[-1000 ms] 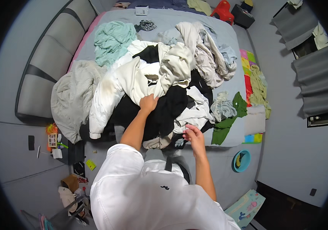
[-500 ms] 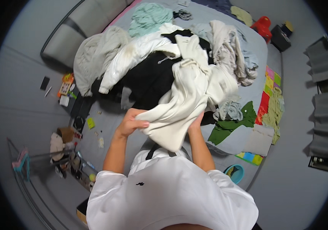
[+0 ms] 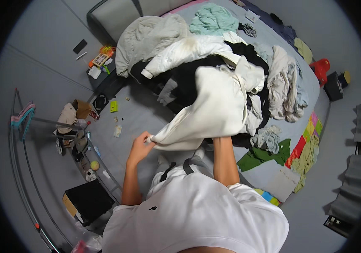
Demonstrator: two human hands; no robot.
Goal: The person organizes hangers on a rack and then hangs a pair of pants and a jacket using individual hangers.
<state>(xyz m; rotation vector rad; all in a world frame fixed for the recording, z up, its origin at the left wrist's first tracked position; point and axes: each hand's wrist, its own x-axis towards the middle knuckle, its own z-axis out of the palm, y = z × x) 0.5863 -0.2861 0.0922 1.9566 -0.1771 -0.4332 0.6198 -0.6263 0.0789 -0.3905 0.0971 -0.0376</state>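
Note:
A thick cream-white garment (image 3: 214, 103), sweatshirt-like, hangs stretched in front of me, its far part resting on the clothes heap. My left hand (image 3: 140, 147) is closed on its lower left edge, pinching the cloth between thumb and fingers. From the right, my right forearm (image 3: 224, 162) goes in under the garment's near edge. The cloth hides my right hand, so its fingers do not show. Just beyond lie a black garment (image 3: 184, 78) and a white padded jacket (image 3: 189, 49).
The bed (image 3: 307, 95) also bears a mint-green cloth (image 3: 214, 20), a beige cloth (image 3: 280, 84) and a green garment (image 3: 264, 157). A clothes rack (image 3: 14, 156) with hangers stands left. Near it are a black box (image 3: 88, 200) and small items on the floor.
My right hand has gone from holding the garment's right side to being hidden inside or beneath it. The garment has spread out wider. The view has shifted left.

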